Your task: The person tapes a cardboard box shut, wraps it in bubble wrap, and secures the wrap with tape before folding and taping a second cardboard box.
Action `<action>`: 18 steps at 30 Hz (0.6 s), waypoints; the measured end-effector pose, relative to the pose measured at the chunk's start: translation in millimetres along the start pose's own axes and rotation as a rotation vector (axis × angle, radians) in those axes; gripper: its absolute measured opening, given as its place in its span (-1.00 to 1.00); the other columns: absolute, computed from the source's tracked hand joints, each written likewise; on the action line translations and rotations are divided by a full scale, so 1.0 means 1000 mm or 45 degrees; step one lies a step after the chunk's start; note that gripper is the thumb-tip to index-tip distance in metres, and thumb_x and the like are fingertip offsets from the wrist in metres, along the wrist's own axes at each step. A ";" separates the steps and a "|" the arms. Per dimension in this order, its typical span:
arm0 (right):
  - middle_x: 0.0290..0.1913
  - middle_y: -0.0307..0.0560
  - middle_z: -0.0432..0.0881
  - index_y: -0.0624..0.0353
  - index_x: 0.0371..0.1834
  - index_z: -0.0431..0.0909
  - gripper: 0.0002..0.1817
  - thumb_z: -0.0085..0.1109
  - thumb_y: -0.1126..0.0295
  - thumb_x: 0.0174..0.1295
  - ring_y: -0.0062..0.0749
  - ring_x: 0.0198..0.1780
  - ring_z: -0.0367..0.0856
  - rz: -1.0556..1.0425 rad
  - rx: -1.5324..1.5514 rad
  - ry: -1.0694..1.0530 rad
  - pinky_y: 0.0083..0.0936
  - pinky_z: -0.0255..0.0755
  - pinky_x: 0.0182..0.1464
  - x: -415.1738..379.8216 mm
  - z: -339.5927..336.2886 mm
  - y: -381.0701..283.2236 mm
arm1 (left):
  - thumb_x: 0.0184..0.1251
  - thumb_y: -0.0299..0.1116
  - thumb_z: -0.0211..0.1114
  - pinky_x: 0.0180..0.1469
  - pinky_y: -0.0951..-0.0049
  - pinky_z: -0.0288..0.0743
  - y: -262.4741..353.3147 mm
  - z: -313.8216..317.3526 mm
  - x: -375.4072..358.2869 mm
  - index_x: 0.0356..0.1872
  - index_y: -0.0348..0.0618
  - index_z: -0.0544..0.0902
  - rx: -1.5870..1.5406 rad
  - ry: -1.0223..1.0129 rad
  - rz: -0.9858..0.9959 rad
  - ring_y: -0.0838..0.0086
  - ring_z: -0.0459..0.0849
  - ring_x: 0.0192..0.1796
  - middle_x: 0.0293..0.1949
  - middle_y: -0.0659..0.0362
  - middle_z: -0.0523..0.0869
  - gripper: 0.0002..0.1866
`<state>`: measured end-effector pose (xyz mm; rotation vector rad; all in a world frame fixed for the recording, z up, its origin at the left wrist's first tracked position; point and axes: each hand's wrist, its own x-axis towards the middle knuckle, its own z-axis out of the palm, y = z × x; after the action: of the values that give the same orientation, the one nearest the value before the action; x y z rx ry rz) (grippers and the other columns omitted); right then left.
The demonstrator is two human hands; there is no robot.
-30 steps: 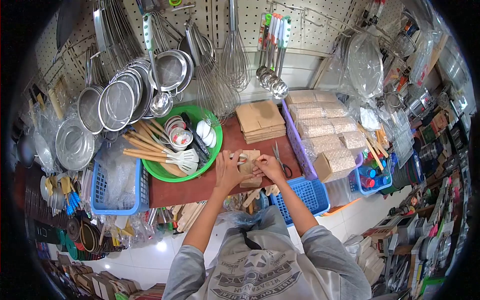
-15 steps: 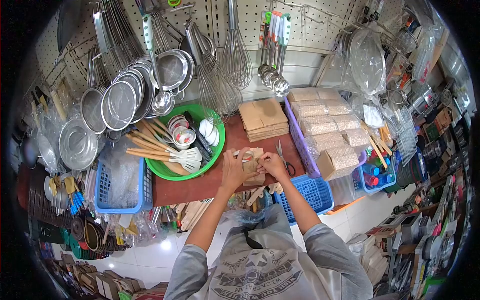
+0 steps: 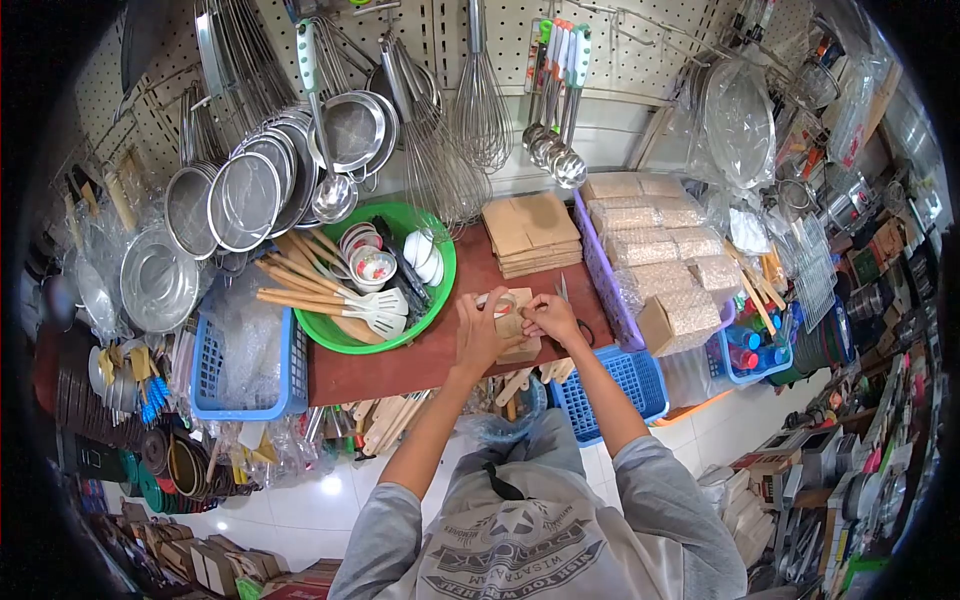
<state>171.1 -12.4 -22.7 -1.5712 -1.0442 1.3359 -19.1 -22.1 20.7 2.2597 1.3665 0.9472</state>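
Observation:
On the red-brown table lies a small brown cardboard box, partly covered by both hands. My left hand is curled over its left side, fingers closed on what looks like a roll of tape, brown with white and red at its core. Close by on the right, my right hand has its fingertips pinched together at the roll's edge; whatever they hold is too small to make out. Black-handled scissors lie just beyond the right hand, their handles partly hidden by it.
A green basin with spatulas and small bowls stands left. Behind the hands is a stack of flat brown cardboard. A purple basket of bubble-wrapped boxes stands right, a blue basket below it. Whisks and ladles hang above.
The view has shifted slightly. Both hands stay at the box, the right fingers still pinched beside the roll. The right hand now covers more of the scissors' handles.

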 end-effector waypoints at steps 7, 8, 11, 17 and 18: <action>-0.59 -0.12 0.60 0.29 -0.16 0.42 -0.64 0.41 0.38 0.16 -0.53 -0.64 0.53 -0.050 -0.145 0.247 -0.58 0.36 -0.65 -0.007 0.005 -0.002 | -0.40 -0.15 0.73 0.12 0.05 0.37 0.001 -0.004 0.004 0.26 0.09 0.39 0.015 -0.037 0.004 -0.05 0.34 0.11 0.02 -0.10 0.32 0.01; -0.59 -0.12 0.60 0.27 -0.16 0.40 -0.63 0.42 0.39 0.14 -0.54 -0.63 0.54 -0.072 -0.092 0.219 -0.58 0.37 -0.64 -0.003 0.005 0.005 | -0.42 -0.15 0.73 0.10 0.07 0.39 0.001 -0.005 0.003 0.26 0.13 0.39 0.040 -0.019 0.009 -0.02 0.35 0.10 0.01 -0.07 0.34 0.02; -0.57 -0.09 0.61 0.23 -0.15 0.37 -0.60 0.44 0.38 0.11 -0.50 -0.57 0.58 -0.109 0.017 0.163 -0.55 0.42 -0.57 0.007 -0.002 0.023 | -0.46 -0.14 0.73 0.04 0.12 0.44 0.002 -0.004 0.002 0.26 0.20 0.39 0.073 0.019 0.020 0.05 0.39 0.09 -0.02 0.01 0.37 0.04; -0.34 0.15 0.67 0.14 0.02 0.39 -0.50 0.28 0.06 0.18 -0.07 -0.23 0.70 -0.160 -0.805 0.445 -0.13 0.55 -0.16 -0.007 -0.021 0.018 | -0.45 -0.16 0.75 0.11 0.04 0.35 0.000 -0.007 0.002 0.26 0.08 0.40 0.002 -0.003 0.012 -0.07 0.36 0.09 0.00 -0.11 0.36 0.04; -0.25 0.20 0.67 0.11 0.08 0.37 -0.47 0.23 0.02 0.19 0.01 -0.12 0.69 -0.062 -0.978 0.438 -0.05 0.53 -0.06 -0.022 -0.022 0.004 | -0.45 -0.16 0.75 0.11 0.04 0.35 0.000 -0.007 0.002 0.26 0.08 0.40 0.002 -0.003 0.010 -0.07 0.36 0.10 0.00 -0.11 0.36 0.04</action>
<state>191.2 -35.4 -16.8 -2.2052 -1.4446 0.5959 -23.0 -20.9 26.4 2.2683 1.3588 0.9465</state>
